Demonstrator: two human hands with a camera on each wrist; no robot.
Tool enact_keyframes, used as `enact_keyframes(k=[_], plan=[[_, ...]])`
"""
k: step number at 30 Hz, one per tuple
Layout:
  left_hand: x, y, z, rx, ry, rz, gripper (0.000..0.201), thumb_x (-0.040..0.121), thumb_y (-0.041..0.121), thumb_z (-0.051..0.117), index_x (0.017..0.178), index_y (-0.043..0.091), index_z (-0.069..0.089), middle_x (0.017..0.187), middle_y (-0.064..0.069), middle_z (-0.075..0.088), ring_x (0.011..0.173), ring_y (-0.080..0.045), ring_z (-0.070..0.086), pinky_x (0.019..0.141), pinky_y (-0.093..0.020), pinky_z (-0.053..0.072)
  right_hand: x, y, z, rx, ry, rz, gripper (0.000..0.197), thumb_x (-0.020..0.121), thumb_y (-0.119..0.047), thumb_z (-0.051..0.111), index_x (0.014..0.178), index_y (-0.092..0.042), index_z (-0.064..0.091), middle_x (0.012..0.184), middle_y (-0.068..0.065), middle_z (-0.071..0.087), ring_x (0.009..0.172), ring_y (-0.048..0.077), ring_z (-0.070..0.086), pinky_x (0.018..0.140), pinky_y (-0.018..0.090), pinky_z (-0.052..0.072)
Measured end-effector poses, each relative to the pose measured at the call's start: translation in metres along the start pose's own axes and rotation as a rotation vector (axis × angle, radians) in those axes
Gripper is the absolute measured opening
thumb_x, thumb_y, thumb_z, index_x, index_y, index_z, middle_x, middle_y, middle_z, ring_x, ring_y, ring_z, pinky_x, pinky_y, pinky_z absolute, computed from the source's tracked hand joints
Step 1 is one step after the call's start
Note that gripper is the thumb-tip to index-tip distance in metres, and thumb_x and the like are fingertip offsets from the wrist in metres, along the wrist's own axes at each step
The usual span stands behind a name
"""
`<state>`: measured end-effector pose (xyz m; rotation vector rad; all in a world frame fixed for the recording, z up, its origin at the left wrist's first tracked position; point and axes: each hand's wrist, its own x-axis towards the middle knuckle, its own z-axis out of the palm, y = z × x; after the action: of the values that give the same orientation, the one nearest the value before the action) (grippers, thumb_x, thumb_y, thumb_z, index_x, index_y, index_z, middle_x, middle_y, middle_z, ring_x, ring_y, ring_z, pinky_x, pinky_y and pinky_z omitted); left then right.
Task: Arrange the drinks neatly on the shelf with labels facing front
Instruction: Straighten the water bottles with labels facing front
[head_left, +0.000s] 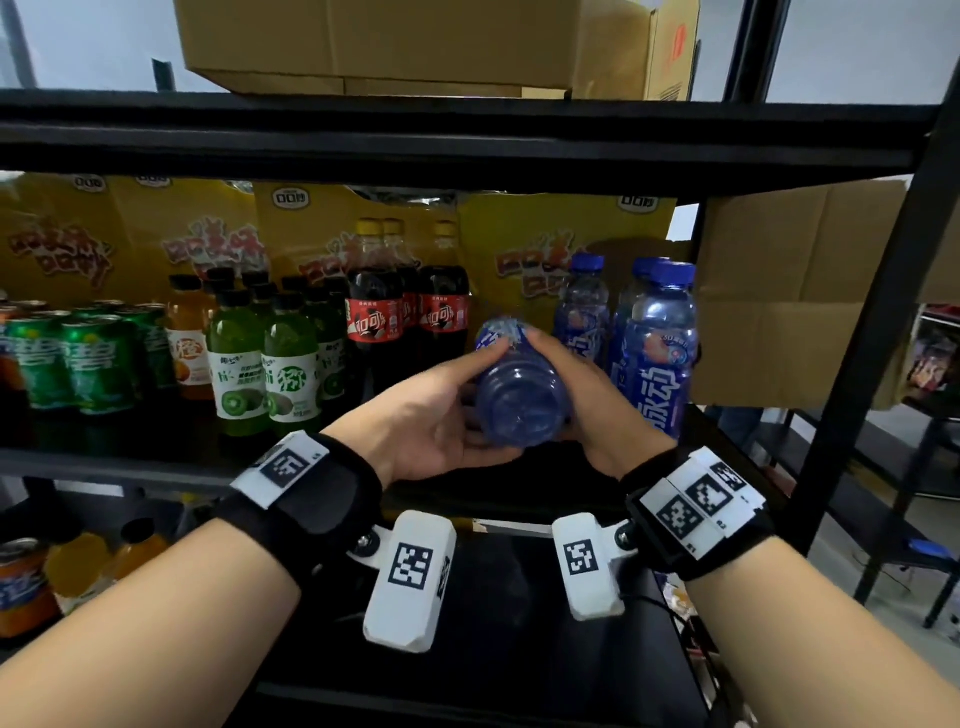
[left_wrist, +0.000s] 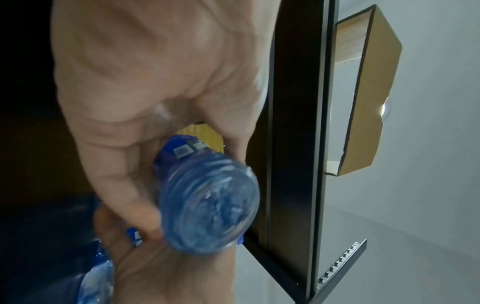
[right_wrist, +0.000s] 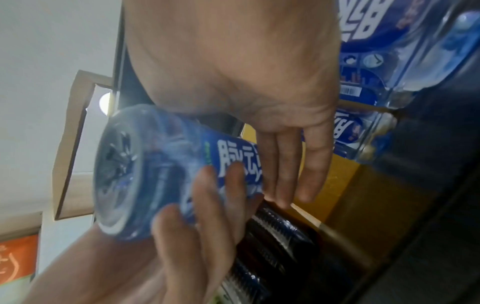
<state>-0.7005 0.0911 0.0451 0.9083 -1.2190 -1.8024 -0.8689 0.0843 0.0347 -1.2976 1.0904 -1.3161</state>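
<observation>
A blue sports-drink bottle (head_left: 519, 400) lies tilted in the air before the middle shelf (head_left: 130, 462), its base toward me and its cap toward the back. My left hand (head_left: 457, 405) grips it from the left, thumb on top and fingers under. My right hand (head_left: 587, 395) holds its right side, thumb over the upper part. The left wrist view shows the round base (left_wrist: 210, 205) below my left hand (left_wrist: 145, 102). The right wrist view shows the white-lettered label (right_wrist: 233, 156) between my right hand (right_wrist: 246, 72) and the left fingers (right_wrist: 207, 205).
Cola bottles (head_left: 374, 317) stand left of the held bottle and blue bottles (head_left: 657, 353) right of it. Further left are green kiwi bottles (head_left: 239, 364), an orange juice bottle (head_left: 187, 343) and green cans (head_left: 93, 364). Yellow cartons (head_left: 311, 234) line the back. A black upright (head_left: 883, 312) bounds the right.
</observation>
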Motion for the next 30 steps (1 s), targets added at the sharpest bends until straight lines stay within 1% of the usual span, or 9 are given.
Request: enact_keyframes(k=[5, 9, 12, 15, 19, 21, 25, 27, 30], plan=[[0.002, -0.004, 0.003, -0.028, 0.050, -0.109, 0.074, 0.056, 0.075, 0.075, 0.102, 0.016, 0.073, 0.100, -0.009, 0.076, 0.071, -0.022, 0.072, 0.052, -0.025, 0.058, -0.008, -0.001, -0.006, -0.293, -0.058, 0.132, 0.069, 0.086, -0.087, 0.041, 0.105, -0.031, 0.076, 0.088, 0.001, 0.081, 0.074, 0.021, 0.078, 0.071, 0.037, 0.058], [0.003, -0.008, 0.000, 0.032, 0.058, -0.053, 0.070, 0.054, 0.069, 0.080, 0.104, 0.021, 0.074, 0.099, -0.006, 0.077, 0.071, -0.019, 0.072, 0.051, -0.025, 0.057, -0.009, 0.000, -0.010, -0.377, 0.002, 0.050, 0.075, 0.083, -0.088, 0.046, 0.103, -0.024, 0.078, 0.093, -0.001, 0.081, 0.084, 0.021, 0.078, 0.078, 0.043, 0.062], [0.008, -0.012, -0.002, 0.124, 0.090, 0.063, 0.074, 0.053, 0.057, 0.085, 0.118, 0.024, 0.069, 0.101, -0.003, 0.079, 0.076, -0.017, 0.075, 0.058, -0.030, 0.058, -0.008, -0.002, -0.010, -0.313, 0.067, -0.061, 0.060, 0.091, -0.072, 0.055, 0.112, -0.019, 0.074, 0.104, -0.002, 0.079, 0.100, 0.019, 0.075, 0.095, 0.042, 0.059], [0.015, -0.017, -0.010, 0.173, 0.147, 0.194, 0.073, 0.067, 0.029, 0.092, 0.132, 0.029, 0.057, 0.103, -0.001, 0.080, 0.087, -0.020, 0.078, 0.067, -0.036, 0.061, -0.007, -0.006, -0.011, -0.312, 0.071, -0.200, 0.041, 0.093, -0.061, 0.063, 0.116, -0.027, 0.069, 0.107, -0.012, 0.077, 0.104, 0.008, 0.072, 0.095, 0.034, 0.057], [0.020, -0.025, -0.016, 0.258, 0.122, 0.360, 0.093, 0.060, 0.004, 0.092, 0.138, 0.030, 0.049, 0.117, -0.007, 0.075, 0.105, -0.024, 0.074, 0.081, -0.041, 0.062, -0.009, -0.011, -0.012, -0.375, 0.009, -0.332, 0.068, 0.083, -0.050, 0.081, 0.139, -0.023, 0.054, 0.115, -0.018, 0.069, 0.102, -0.008, 0.067, 0.081, 0.014, 0.055], [0.024, -0.031, -0.014, 0.352, 0.129, 0.489, 0.094, 0.059, -0.008, 0.091, 0.137, 0.028, 0.051, 0.119, 0.000, 0.073, 0.109, -0.016, 0.071, 0.087, -0.034, 0.060, -0.013, -0.010, -0.011, -0.431, 0.034, -0.438, 0.076, 0.076, -0.041, 0.090, 0.139, -0.022, 0.054, 0.113, -0.019, 0.069, 0.100, -0.012, 0.065, 0.078, 0.008, 0.051], [0.028, -0.036, -0.006, 0.525, 0.251, 0.763, 0.074, 0.069, -0.010, 0.087, 0.130, 0.021, 0.059, 0.113, 0.015, 0.070, 0.104, 0.006, 0.066, 0.087, -0.011, 0.051, -0.026, 0.001, -0.007, -0.531, 0.070, -0.704, 0.078, 0.067, -0.022, 0.098, 0.134, -0.019, 0.057, 0.128, 0.000, 0.063, 0.119, 0.010, 0.062, 0.104, 0.034, 0.051], [0.027, -0.034, -0.007, 0.580, 0.313, 0.891, 0.066, 0.077, 0.000, 0.084, 0.125, 0.037, 0.059, 0.111, 0.023, 0.068, 0.104, 0.015, 0.062, 0.088, -0.005, 0.047, -0.032, 0.009, -0.004, -0.474, 0.051, -0.791, 0.077, 0.069, -0.014, 0.096, 0.134, -0.014, 0.053, 0.131, 0.009, 0.059, 0.123, 0.020, 0.060, 0.105, 0.045, 0.051], [0.027, -0.031, -0.011, 0.663, 0.304, 0.960, 0.061, 0.084, 0.017, 0.081, 0.133, 0.044, 0.057, 0.128, 0.018, 0.067, 0.118, 0.002, 0.063, 0.101, -0.024, 0.052, -0.040, 0.017, -0.001, -0.439, 0.052, -0.879, 0.073, 0.077, -0.014, 0.090, 0.136, -0.017, 0.047, 0.134, 0.011, 0.057, 0.124, 0.022, 0.060, 0.103, 0.046, 0.052]])
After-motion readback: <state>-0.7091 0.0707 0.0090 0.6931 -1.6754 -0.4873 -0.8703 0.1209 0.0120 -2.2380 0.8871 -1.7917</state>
